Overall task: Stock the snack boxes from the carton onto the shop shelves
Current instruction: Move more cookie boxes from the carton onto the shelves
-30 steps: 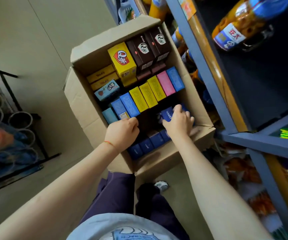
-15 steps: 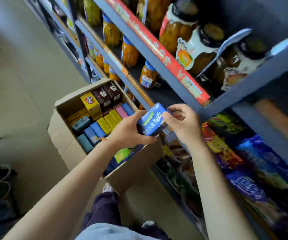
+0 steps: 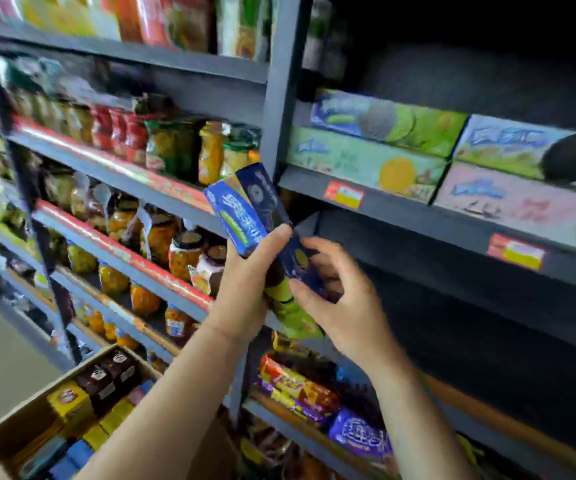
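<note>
Head view: left hand (image 3: 245, 289) grips boxes (image 3: 245, 216)

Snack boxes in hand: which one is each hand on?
The left hand grips the lighter blue box and the bundle; the right hand pinches the darker navy box beside it.
</note>
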A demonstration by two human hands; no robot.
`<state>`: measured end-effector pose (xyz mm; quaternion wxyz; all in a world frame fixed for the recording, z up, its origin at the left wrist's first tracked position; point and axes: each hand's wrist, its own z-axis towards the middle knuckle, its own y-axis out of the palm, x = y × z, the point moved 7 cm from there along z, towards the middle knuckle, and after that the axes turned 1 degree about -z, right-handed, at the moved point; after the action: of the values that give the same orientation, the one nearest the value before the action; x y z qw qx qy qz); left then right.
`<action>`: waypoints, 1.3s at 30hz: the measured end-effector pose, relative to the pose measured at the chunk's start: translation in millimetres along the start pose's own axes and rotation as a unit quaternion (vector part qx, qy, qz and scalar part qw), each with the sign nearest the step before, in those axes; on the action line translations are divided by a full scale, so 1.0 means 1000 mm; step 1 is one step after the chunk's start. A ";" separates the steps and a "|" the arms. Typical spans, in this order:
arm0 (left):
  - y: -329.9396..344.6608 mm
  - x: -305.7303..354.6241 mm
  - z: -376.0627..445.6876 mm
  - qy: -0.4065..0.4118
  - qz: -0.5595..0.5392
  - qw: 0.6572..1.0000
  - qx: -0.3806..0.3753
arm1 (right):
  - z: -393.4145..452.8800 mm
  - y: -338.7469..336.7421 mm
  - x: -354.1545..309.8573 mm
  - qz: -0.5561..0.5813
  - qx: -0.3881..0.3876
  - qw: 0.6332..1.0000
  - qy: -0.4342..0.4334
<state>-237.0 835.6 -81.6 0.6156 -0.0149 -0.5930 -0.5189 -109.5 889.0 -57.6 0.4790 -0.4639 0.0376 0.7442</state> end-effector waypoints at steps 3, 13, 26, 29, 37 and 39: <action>0.055 0.009 0.001 0.008 -0.012 0.998 -0.064 | 0.008 -0.043 -0.031 -0.064 0.090 0.992 -0.055; 0.109 0.038 0.039 0.096 0.258 0.954 -0.118 | 0.059 -0.147 -0.127 -0.405 0.209 0.882 -0.119; 0.153 0.063 0.093 0.325 0.584 0.730 -0.146 | 0.169 -0.161 -0.123 -0.625 0.182 0.745 -0.145; 0.156 0.059 0.102 0.354 0.615 0.695 -0.120 | 0.191 -0.161 -0.120 -0.646 0.151 0.738 -0.121; 0.146 0.038 0.112 0.423 0.624 0.652 -0.078 | 0.243 -0.172 -0.093 -0.612 0.063 0.788 -0.017; 0.144 0.036 0.110 0.434 0.609 0.659 -0.077 | 0.250 -0.175 -0.084 -0.594 0.058 0.802 0.001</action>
<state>-229.8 949.5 64.4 0.9780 -0.1936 -0.0748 -0.0193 -132.9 1051.1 212.4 0.8536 -0.3675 -0.2015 0.3093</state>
